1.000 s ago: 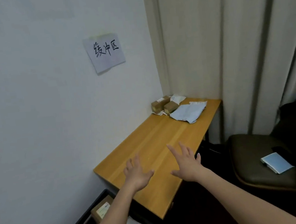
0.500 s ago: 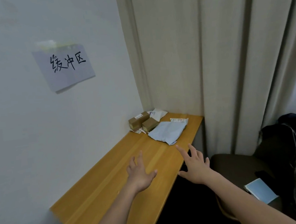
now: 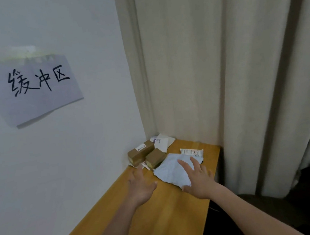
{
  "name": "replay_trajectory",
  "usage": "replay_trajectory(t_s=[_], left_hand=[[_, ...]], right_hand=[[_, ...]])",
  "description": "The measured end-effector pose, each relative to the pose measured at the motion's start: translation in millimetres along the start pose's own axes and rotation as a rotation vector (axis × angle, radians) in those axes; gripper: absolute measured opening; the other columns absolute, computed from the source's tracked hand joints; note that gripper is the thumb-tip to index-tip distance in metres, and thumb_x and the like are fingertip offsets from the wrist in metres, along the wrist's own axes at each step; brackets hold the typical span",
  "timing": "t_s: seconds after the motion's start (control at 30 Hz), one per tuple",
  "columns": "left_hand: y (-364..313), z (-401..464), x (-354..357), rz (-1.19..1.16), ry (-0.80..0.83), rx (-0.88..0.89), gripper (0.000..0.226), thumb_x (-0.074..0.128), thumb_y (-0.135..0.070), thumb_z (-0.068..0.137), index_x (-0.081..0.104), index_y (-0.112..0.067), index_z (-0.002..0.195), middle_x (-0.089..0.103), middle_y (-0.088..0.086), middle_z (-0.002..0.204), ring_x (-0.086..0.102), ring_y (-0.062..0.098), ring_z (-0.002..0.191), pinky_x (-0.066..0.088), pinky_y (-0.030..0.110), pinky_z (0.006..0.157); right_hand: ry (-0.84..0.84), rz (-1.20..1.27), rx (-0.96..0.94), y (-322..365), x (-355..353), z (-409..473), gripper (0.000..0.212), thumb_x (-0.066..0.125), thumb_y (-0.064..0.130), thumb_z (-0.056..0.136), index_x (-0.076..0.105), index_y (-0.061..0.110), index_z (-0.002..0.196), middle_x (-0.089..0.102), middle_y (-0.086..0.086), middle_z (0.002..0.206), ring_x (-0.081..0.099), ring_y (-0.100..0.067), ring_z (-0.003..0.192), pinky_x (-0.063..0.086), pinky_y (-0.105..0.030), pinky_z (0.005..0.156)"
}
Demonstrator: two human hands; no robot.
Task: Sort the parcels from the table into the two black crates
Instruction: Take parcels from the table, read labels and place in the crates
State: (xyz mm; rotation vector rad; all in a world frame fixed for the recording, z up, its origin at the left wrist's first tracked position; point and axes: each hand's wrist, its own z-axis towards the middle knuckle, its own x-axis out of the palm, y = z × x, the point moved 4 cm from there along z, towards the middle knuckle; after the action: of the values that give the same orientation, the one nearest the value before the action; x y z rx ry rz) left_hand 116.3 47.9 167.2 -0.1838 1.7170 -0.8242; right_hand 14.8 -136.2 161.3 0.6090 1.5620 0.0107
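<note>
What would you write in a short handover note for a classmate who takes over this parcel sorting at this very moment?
Left hand: open, over the table, holding nothing.
Right hand: open, over the near edge of the pale blue mailer bag; contact unclear.
Parcels: two brown boxes, a white envelope and the mailers lie in the far corner.
Done: cannot tell; no crate in view.
Left: lift and sort these.
</note>
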Motion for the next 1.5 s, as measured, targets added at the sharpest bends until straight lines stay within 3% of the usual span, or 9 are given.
replay_trajectory(t_s=[0.2,0.4,0.63,0.77,0.9,1.07,1.2,1.5], left_hand=[[17,58,7,-0.057,0.040,-0.048,0.091,0.062,-0.046,0.090,0.002,-0.026,0.155,0.001,0.007,0.162,0.011,0.032,0.148,0.023,0.045,0.118],[42,105,3,-0.016,0.032,-0.122,0.085,0.055,-0.043,0.096,-0.001,-0.019,0.155,-0.002,0.008,0.161,0.006,0.029,0.150,0.017,0.043,0.120],[68,168,9,-0.050,-0.025,-0.286,0.088,0.060,-0.045,0.093,0.004,-0.020,0.156,0.004,0.013,0.157,0.023,0.034,0.143,0.028,0.042,0.116],[60,229,11,-0.099,-0.130,-0.371,0.086,0.061,-0.044,0.092,0.007,-0.020,0.155,0.008,0.016,0.156,0.029,0.036,0.140,0.030,0.042,0.115],[45,290,23,-0.118,-0.102,-0.475,0.086,0.060,-0.046,0.092,0.007,-0.021,0.155,0.009,0.016,0.155,0.029,0.037,0.140,0.030,0.044,0.115],[23,350,32,-0.095,-0.128,-0.465,0.079,0.058,-0.037,0.095,0.008,-0.020,0.154,0.016,0.010,0.153,0.025,0.031,0.142,0.027,0.037,0.114],[25,374,39,-0.042,-0.103,-0.492,0.076,0.055,-0.036,0.097,0.006,-0.020,0.153,0.017,0.007,0.152,0.023,0.030,0.143,0.026,0.034,0.114],[76,407,42,-0.096,-0.078,-0.660,0.084,0.061,-0.042,0.092,0.008,-0.020,0.154,0.014,0.016,0.153,0.028,0.035,0.141,0.031,0.041,0.114]], right_hand=[[0.073,-0.025,-0.003,6,18,63,0.085,0.059,0.042,0.095,-0.003,0.046,0.153,-0.014,-0.004,0.163,0.001,-0.035,0.149,0.010,-0.060,0.118],[0.120,-0.049,-0.057,15,27,135,0.086,0.059,0.044,0.094,-0.002,0.045,0.153,-0.011,-0.004,0.163,0.006,-0.035,0.148,0.013,-0.061,0.116],[0.224,-0.005,-0.143,13,26,245,0.089,0.059,0.046,0.094,-0.006,0.039,0.155,-0.010,-0.006,0.163,0.007,-0.036,0.149,0.018,-0.059,0.115],[0.223,0.046,-0.229,13,13,339,0.085,0.058,0.043,0.095,0.000,0.035,0.155,-0.006,-0.008,0.163,0.012,-0.038,0.147,0.022,-0.056,0.116],[0.303,0.076,-0.280,-3,12,406,0.084,0.056,0.041,0.097,-0.004,0.036,0.155,-0.009,-0.008,0.163,0.010,-0.037,0.147,0.021,-0.053,0.118],[0.410,0.068,-0.262,-33,22,480,0.083,0.056,0.042,0.097,-0.002,0.033,0.156,-0.006,-0.014,0.162,0.013,-0.041,0.144,0.023,-0.044,0.116],[0.466,0.093,-0.253,-33,43,519,0.080,0.055,0.043,0.097,0.000,0.034,0.155,-0.006,-0.011,0.162,0.012,-0.040,0.144,0.023,-0.047,0.117],[0.541,0.064,-0.256,-19,83,571,0.080,0.056,0.044,0.095,0.002,0.038,0.154,-0.008,-0.008,0.162,0.012,-0.038,0.145,0.021,-0.055,0.116]])
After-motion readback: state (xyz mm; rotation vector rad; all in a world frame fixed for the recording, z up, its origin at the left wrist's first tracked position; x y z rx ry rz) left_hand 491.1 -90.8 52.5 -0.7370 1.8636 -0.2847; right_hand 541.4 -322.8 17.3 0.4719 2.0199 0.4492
